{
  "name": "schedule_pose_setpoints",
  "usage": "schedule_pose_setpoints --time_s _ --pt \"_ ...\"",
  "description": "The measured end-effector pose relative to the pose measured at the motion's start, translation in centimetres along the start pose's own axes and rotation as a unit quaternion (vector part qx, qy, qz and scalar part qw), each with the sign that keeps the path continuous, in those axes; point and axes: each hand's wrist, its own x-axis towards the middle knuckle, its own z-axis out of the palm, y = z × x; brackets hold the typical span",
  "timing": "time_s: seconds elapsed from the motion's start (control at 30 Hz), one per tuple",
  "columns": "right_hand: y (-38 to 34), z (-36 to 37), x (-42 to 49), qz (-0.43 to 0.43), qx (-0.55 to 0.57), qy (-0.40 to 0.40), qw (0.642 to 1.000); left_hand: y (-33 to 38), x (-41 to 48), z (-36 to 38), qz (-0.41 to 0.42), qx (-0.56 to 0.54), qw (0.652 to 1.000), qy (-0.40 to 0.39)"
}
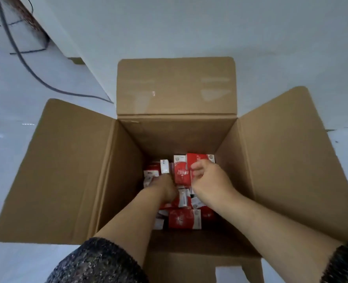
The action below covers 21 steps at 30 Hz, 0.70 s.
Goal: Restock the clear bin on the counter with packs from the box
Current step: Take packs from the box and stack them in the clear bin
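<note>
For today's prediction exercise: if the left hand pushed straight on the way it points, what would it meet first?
Probably the white-edged pack standing just beyond the left hand; its fingertips may already touch it, depth is unclear.

The box point(128, 170) stands on the floor point(15, 160) with its flaps spread to the left, to the right and to the far side, and the packs point(182, 219) lie in its bottom. Both hands reach down inside it, the left hand point(165, 186) and the right hand point(209, 178), with one upright pack point(181, 172) between them. A cable point(46, 84) lies on the floor behind the box, to the left.
</note>
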Motion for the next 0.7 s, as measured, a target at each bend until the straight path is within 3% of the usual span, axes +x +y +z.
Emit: schedule_pose_setpoints --time_s 0.2,0.4,0.53,0.7 --pt "1.4 0.5 2.2 0.027 -0.015 0.004 1.000 -0.5 3.0 1.0 0.003 0.114 0.985 -0.131" --pt "1.6 0.7 2.7 0.031 -0.016 -0.005 0.999 -0.9 4.7 2.1 -0.027 0.227 0.962 -0.148" --pt "1.6 0.6 2.9 0.031 -0.018 -0.013 0.999 -0.5 4.7 2.5 0.030 0.302 0.940 -0.155" --pt "1.6 0.5 2.9 0.041 -0.008 -0.022 0.999 -0.9 5.3 2.2 0.038 0.288 0.952 -0.102"
